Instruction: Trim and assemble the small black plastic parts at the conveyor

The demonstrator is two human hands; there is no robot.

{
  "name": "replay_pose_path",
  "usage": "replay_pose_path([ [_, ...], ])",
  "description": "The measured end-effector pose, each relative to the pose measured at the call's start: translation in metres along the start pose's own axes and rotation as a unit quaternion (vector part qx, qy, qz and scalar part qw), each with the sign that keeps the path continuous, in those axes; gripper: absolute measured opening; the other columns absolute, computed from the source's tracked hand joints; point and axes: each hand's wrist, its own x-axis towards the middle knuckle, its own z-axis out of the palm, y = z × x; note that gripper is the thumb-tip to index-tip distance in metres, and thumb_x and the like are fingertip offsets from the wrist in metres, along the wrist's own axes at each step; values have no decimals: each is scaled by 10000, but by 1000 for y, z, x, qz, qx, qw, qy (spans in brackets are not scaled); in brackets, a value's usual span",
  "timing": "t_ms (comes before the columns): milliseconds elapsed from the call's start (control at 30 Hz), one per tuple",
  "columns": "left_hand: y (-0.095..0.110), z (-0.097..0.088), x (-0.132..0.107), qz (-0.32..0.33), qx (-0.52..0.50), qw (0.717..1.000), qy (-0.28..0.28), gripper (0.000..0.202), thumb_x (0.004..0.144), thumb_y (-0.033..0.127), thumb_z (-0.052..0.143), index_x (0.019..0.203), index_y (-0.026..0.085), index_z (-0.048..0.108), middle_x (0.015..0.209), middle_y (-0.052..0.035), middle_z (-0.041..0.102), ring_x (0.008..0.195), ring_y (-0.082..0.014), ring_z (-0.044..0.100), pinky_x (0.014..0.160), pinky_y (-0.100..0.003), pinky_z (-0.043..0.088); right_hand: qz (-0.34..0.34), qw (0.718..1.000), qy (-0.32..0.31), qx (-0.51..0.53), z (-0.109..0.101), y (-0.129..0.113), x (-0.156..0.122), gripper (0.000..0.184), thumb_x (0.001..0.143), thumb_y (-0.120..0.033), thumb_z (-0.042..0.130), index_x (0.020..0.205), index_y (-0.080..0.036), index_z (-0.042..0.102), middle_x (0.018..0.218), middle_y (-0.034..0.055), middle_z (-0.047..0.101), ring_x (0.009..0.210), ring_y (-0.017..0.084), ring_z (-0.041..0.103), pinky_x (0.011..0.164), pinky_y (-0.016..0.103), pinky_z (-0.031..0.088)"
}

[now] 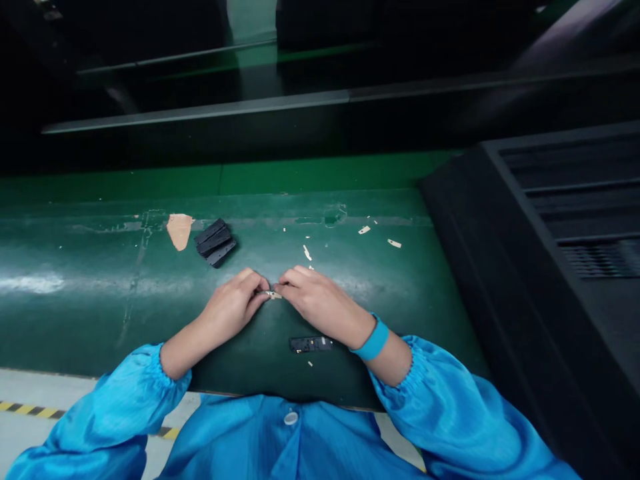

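Over the middle of the green work surface (pixel 165 333), my left hand (pixel 235 297) and my right hand (pixel 320 300) meet fingertip to fingertip. Between them is a small cream-coloured flat piece (pixel 274 295), perhaps backing paper or a thin cut-out. Both hands are closed in a pinch on it. Just below my right hand lies a narrow black part (pixel 310 344) with small light and gold spots. A tiny cream scrap (pixel 310 364) lies nearer to me. My right wrist wears a blue band (pixel 373 339).
Black flat parts (pixel 215 243) lie stacked at the upper left, beside a tan sheet piece (pixel 179 231). Several cream scraps (pixel 365 229) are scattered beyond my hands. A large black slatted tray or crate (pixel 470 220) stands on the right. A dark ledge (pixel 200 112) crosses the back.
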Motion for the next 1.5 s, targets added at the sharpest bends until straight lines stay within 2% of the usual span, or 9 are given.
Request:
replay_pose_path([
  [167, 7, -2, 5, -8, 60, 998, -16, 57, 980, 218, 590, 1004, 202, 639, 1004, -49, 627, 900, -212, 649, 761, -321, 531, 5, 999, -7, -54, 2, -4, 7, 201, 1035, -154, 497, 961, -141, 683, 968, 101, 661, 896, 235, 577, 792, 366, 517],
  [333, 10, -1, 9, -30, 44, 998, -43, 78, 968, 162, 589, 914, 186, 641, 955, -51, 624, 913, -226, 636, 803, -342, 515, 41, 984, 97, 145, 6, 9, 4, 202, 1034, -152, 497, 987, -154, 693, 967, 89, 694, 937, 204, 644, 865, 325, 526],
  [500, 8, -1, 8, 3, -51, 998, 32, 108, 1002, 203, 545, 911, 191, 603, 963, -52, 614, 922, -206, 615, 824, -325, 494, 64, 947, 129, 287, 1, 11, 3, 175, 996, -260, 616, 1128, -207, 719, 959, 47, 701, 804, 154, 658, 772, 279, 531],
  [600, 8, -2, 14, 18, -86, 994, 58, 82, 996, 227, 564, 923, 204, 593, 969, -43, 650, 940, -202, 620, 841, -322, 487, 104, 931, 151, 316, 0, 8, 6, 115, 971, -231, 641, 1001, -207, 749, 850, 17, 691, 690, 129, 611, 674, 256, 502],
  [767, 5, 0, 24, -34, -197, 978, 66, 11, 954, 222, 602, 959, 213, 597, 788, 26, 657, 696, -132, 628, 657, -240, 471, 161, 923, 206, 284, 1, 10, 6, 132, 967, -202, 623, 938, -198, 752, 807, 20, 699, 695, 142, 613, 681, 270, 496],
  [967, 9, -1, 29, -77, -321, 936, 123, 174, 904, 350, 682, 943, 194, 615, 777, 9, 696, 669, -119, 636, 623, -222, 475, 149, 910, 213, 323, 0, 3, 7, 219, 978, -257, 620, 1165, -204, 721, 915, 30, 718, 711, 127, 629, 755, 279, 542],
  [1200, 11, -1, 52, -102, -447, 883, 99, 292, 801, 346, 781, 919, 184, 568, 703, 29, 666, 611, -105, 627, 564, -192, 508, 187, 889, 226, 351, 8, 9, 10, 194, 917, -167, 656, 1084, -211, 744, 872, 17, 692, 708, 118, 633, 645, 242, 535],
  [1400, 12, 1, 51, -104, -492, 860, 86, 318, 779, 321, 802, 958, 178, 581, 829, 13, 692, 632, -86, 663, 589, -184, 543, 173, 920, 211, 282, 12, 5, 11, 372, 878, -204, 748, 1239, -245, 673, 890, -11, 661, 630, 109, 615, 874, 358, 592],
  [1500, 11, 1, 49, -102, -486, 863, 93, 347, 771, 308, 817, 1029, 172, 629, 790, 30, 670, 629, -85, 667, 599, -180, 542, 183, 919, 212, 276, 14, 3, 12, 306, 909, -163, 688, 1209, -226, 682, 941, 22, 666, 681, 121, 644, 795, 310, 593],
])
